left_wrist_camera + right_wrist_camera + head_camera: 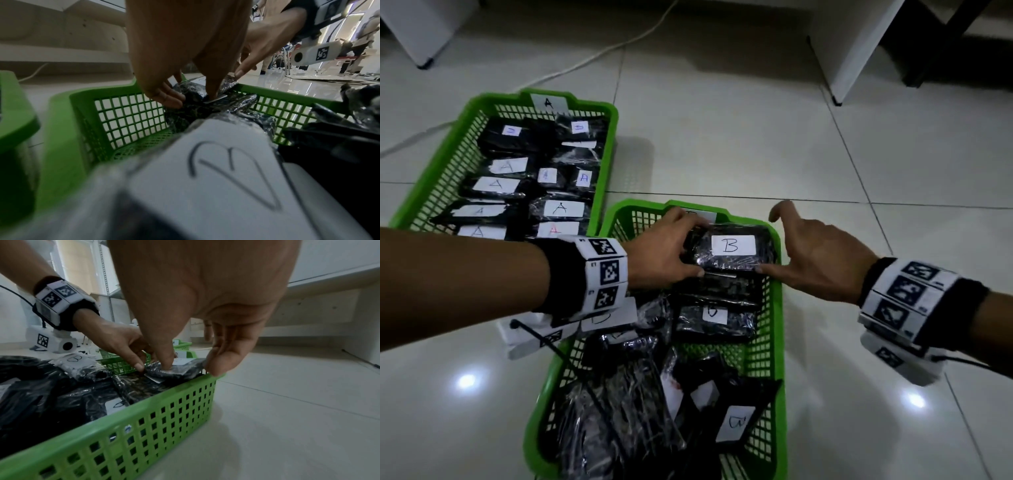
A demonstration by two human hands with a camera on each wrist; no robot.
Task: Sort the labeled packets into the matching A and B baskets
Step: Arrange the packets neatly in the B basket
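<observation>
Two green baskets stand on the tiled floor. Basket A at the upper left holds several black packets labelled A. Basket B in the middle holds several labelled B. A black packet with a white B label lies on top at basket B's far end. My left hand grips its left end, fingers over the far edge and thumb on the near edge. My right hand is spread, its thumb touching the packet's near right corner and its fingers above the rim. The right wrist view shows that thumb pressing on the packet.
A white cable runs across the floor behind basket A. White furniture legs stand at the back right and back left. Another B packet lies just under my left wrist. Bare floor surrounds both baskets.
</observation>
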